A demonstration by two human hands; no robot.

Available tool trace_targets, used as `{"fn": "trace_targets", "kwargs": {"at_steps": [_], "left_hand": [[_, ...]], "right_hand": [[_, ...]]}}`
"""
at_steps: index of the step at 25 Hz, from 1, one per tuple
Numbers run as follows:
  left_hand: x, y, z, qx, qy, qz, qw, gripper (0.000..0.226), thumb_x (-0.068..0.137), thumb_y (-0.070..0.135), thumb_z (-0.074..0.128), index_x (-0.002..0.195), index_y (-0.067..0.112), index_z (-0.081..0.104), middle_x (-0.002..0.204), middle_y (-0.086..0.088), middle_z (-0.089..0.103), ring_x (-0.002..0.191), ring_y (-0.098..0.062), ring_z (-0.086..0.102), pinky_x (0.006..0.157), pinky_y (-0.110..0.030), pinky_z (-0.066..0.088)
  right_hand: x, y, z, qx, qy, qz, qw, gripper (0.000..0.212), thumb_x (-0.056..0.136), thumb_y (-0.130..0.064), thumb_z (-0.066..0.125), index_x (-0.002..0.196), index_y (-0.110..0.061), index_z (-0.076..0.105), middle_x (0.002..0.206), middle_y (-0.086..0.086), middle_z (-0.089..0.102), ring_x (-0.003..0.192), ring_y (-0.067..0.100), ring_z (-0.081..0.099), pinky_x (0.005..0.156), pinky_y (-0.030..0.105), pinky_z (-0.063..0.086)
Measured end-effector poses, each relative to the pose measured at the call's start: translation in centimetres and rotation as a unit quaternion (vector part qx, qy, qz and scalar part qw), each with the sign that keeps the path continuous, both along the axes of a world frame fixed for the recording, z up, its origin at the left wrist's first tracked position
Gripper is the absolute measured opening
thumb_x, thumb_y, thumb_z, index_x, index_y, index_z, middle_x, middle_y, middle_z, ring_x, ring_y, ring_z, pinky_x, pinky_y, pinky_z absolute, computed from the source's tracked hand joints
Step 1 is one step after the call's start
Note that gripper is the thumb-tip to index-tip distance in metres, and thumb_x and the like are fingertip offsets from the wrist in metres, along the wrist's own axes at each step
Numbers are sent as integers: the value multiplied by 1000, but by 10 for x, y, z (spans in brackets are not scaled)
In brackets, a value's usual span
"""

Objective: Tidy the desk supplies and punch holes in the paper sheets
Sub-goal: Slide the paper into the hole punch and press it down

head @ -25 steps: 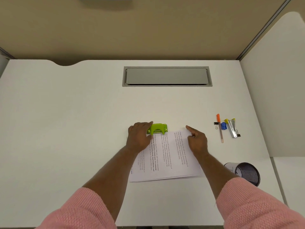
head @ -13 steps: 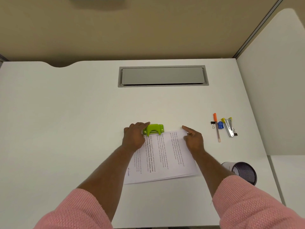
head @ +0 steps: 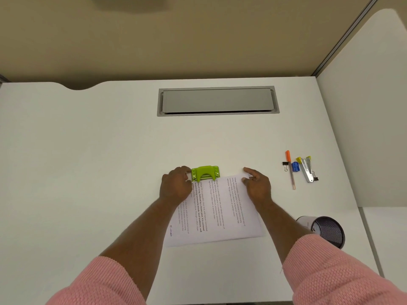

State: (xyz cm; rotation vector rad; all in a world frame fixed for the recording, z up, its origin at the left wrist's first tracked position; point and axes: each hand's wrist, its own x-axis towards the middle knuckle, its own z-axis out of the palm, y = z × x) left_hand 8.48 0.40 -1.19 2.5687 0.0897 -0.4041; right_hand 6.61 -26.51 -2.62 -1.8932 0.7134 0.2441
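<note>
1. Head view: one green hole punch (head: 204, 172) sits mid-counter (head: 88, 161), its mouth over the far edge of one stack of paper sheets (head: 220, 212); how many sheets cannot be told.
2. Two grips: the left grip (head: 175, 187) curls onto the punch's left end, holding it. The right grip (head: 257, 186) pinches the stack's far right corner, index finger straight, thumb on the sheet.
3. Right of the paper, apart from it, is a close row: one orange pen (head: 290, 170), one blue sharpener (head: 295, 167), one silver stapler (head: 306, 169) with yellow tips, and two black binder clips, one at each end (head: 285, 165).
4. One mesh cup (head: 328, 231) lies on its side near the right front edge, just beside the right forearm.
5. One grey hatch (head: 218, 101) is set in the far counter. The widest open stretch lies left of the left grip. A white partition (head: 363, 106) bounds the right edge.
</note>
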Motion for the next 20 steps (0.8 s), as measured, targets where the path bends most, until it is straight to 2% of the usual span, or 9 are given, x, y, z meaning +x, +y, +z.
{"fn": "trace_targets", "kwargs": {"at_steps": [5,8,12,16,20], "left_hand": [[3,2,2,46,-3,-17,999,24,86,19,52,106,25,64,98,5,71,98,-22,63,92,-38,35],[6,6,0,91,29,-39,995,17,89,25,48,94,24,65,95,5,70,97,-23,62,91,-40,36],[7,9,1,110,61,-60,990,23,94,30,47,96,23,68,102,3,67,103,-22,61,95,-41,36],[10,12,6,91,74,-69,991,20,97,34,48,91,23,64,101,1,72,99,-26,64,93,-38,38],[13,16,8,35,123,-50,991,19,95,30,52,95,24,70,104,3,72,99,-23,64,90,-37,49]], "right_hand": [[3,3,1,19,-1,-10,1000,34,87,-2,67,113,-22,76,108,-4,71,93,7,60,86,16,41],[4,3,1,28,12,-15,999,33,86,-1,66,108,-23,77,107,-8,70,100,11,61,95,23,44],[5,5,-3,28,17,-12,999,32,86,1,65,107,-19,79,108,-8,72,108,13,64,103,29,47],[5,5,-5,13,27,-11,999,31,85,-2,64,103,-21,79,107,-7,73,103,12,65,96,26,48],[7,8,-4,9,32,-11,999,31,85,-2,63,101,-24,79,103,-8,73,93,7,64,81,19,45]]}}
